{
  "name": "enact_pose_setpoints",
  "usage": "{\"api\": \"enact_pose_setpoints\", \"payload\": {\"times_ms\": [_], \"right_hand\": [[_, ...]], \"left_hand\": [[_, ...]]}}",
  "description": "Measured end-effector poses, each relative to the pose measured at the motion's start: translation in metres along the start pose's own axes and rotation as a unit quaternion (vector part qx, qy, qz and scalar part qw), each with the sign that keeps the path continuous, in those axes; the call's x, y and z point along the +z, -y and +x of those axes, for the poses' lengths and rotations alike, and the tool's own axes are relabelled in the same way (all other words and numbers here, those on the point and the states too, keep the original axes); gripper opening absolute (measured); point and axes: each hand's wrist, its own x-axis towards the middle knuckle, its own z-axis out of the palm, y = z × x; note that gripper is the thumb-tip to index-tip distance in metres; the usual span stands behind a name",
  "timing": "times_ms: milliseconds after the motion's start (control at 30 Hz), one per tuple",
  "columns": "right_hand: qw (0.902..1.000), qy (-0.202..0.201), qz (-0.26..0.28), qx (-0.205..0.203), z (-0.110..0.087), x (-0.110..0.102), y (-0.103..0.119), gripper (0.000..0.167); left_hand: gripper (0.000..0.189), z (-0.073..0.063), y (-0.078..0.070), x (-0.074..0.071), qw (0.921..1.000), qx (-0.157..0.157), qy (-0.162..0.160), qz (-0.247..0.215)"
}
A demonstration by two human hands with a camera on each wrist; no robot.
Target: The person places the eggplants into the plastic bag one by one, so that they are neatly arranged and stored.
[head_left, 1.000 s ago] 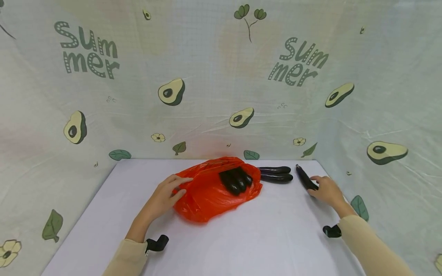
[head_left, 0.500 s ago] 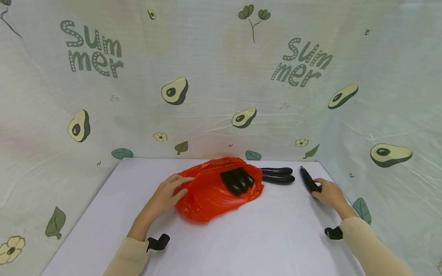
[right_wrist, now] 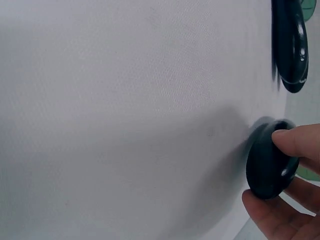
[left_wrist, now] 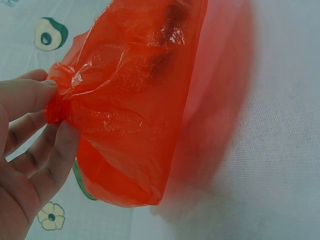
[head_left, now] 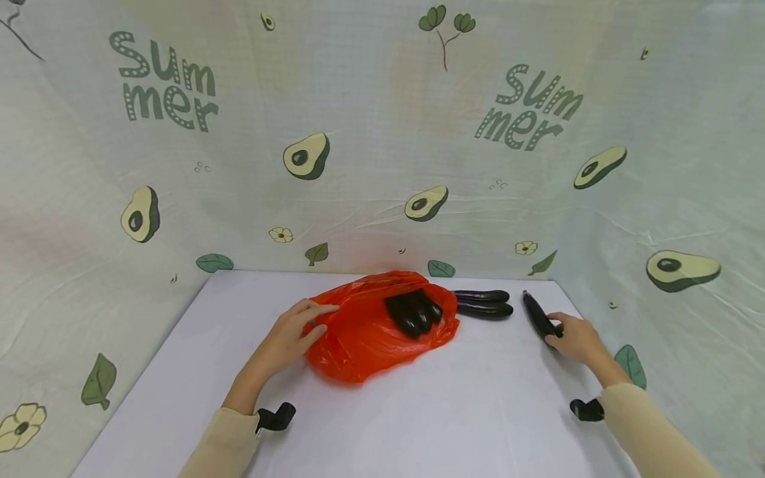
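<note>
My left hand (head_left: 291,335) pinches the gathered edge of a red plastic bag (head_left: 358,348) between thumb and fingers. In the left wrist view the bag (left_wrist: 130,95) spreads away from those fingers, thin and crumpled. Several dark eggplants (head_left: 409,317) lie at the bag's opening. At the right side of the table, my right hand (head_left: 578,340) grips the near end of a single eggplant (head_left: 535,313), which slants away from me. The right wrist view has the thumb on one side of this eggplant (right_wrist: 265,167) and fingers on the other.
Two more eggplants (head_left: 485,310) lie side by side just right of the bag. A white cloth (head_left: 430,418) covers the table. Printed curtains (head_left: 358,226) hang at the back and both sides, with the right one close to my right hand.
The head view has turned slightly left, so the scene sits further right. My right hand and its eggplant have shifted a little to the right. My left hand keeps its pinch.
</note>
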Motion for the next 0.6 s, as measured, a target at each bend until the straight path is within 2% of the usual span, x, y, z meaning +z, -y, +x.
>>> {"api": "enact_pose_setpoints", "payload": {"times_ms": [267,600], "right_hand": [[0.9985,-0.030,0.011,-0.044,-0.005,-0.006,0.007,0.058],[0.9949,-0.056,0.014,-0.082,-0.015,-0.021,0.035,0.057]], "left_hand": [[0.046,0.001,-0.001,0.000,1.0000,-0.004,0.002,-0.001],[0.046,0.001,-0.001,0.000,1.0000,-0.001,0.006,-0.002]]}}
